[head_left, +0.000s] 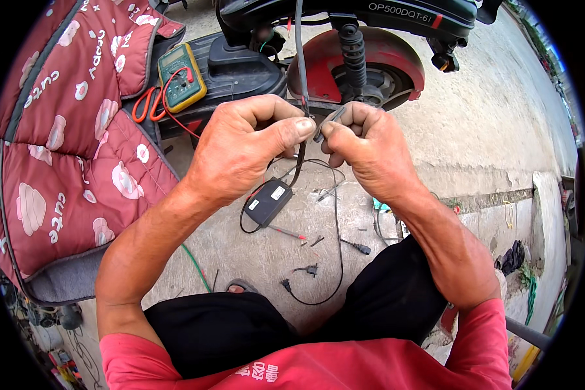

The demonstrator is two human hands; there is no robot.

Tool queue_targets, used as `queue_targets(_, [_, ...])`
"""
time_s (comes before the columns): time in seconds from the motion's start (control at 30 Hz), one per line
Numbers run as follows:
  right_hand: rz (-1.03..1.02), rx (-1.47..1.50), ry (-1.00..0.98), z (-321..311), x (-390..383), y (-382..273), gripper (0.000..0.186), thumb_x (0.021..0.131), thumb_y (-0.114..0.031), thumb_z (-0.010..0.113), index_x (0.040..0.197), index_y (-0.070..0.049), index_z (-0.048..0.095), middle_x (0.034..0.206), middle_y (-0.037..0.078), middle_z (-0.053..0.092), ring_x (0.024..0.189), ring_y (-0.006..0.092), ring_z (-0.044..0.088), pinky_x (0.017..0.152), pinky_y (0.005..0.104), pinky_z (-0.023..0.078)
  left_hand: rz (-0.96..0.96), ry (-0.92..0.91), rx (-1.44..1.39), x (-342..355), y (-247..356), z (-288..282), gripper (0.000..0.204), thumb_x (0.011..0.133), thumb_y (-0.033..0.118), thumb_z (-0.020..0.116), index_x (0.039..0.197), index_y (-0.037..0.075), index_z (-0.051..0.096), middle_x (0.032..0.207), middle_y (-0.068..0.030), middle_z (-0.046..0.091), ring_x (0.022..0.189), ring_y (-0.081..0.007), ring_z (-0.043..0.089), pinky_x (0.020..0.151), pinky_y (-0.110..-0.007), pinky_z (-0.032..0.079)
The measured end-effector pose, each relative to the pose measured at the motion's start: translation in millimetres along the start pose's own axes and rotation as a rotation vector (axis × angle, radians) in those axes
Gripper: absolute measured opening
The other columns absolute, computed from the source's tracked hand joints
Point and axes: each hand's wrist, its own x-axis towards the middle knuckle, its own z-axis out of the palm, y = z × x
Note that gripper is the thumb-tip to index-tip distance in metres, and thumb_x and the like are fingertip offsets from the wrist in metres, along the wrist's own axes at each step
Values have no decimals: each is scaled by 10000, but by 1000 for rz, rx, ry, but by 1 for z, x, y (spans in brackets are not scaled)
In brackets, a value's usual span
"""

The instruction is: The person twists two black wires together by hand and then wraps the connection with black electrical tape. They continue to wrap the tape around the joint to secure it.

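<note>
My left hand (pixel 253 136) is closed on a dark cable (pixel 299 65) that runs down from above in front of the scooter, thumb and finger pinching it near the middle of the view. Close beside it, my right hand (pixel 364 146) pinches a short, thin grey-black piece (pixel 331 122), perhaps tubing or tape; I cannot tell which. Below my hands a black charger box (pixel 268 203) lies on the concrete among thin wires. Short loose black bits (pixel 317 241), a red-tipped probe (pixel 299 236) and black plugs (pixel 361 247) lie near it.
The black scooter (pixel 403 16) with its red rear fender (pixel 396 65) stands ahead. A yellow-green multimeter (pixel 179 75) with red leads rests on its deck. A maroon quilted cover (pixel 78 175) drapes at the left. A low concrete edge (pixel 543 214) runs at the right.
</note>
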Motion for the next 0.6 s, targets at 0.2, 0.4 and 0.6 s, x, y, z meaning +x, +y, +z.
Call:
queue_targets(0.2, [2, 3, 38, 2, -1, -2, 226, 858, -176, 691, 779, 20, 611, 663, 42, 628, 583, 79, 584, 530, 234, 464, 29, -29, -1, 1, 1, 4, 242, 967, 210, 657, 1012, -20, 715, 843, -36, 658, 748, -89, 575, 700, -239, 486])
queue_targets(0.4, [11, -69, 8, 2, -4, -6, 212, 824, -169, 672, 776, 29, 614, 631, 50, 624, 567, 84, 581, 516, 247, 462, 95, -7, 64, 3, -1, 6, 177, 953, 154, 666, 1015, -10, 692, 927, -41, 673, 795, -80, 570, 718, -243, 488])
queue_targets(0.6, [7, -131, 1, 0, -4, -5, 230, 826, -186, 652, 776, 36, 620, 622, 66, 622, 574, 91, 593, 523, 268, 475, 95, -19, 60, 3, -2, 5, 150, 943, 123, 671, 1016, -9, 674, 969, -41, 677, 839, -81, 580, 755, -246, 494])
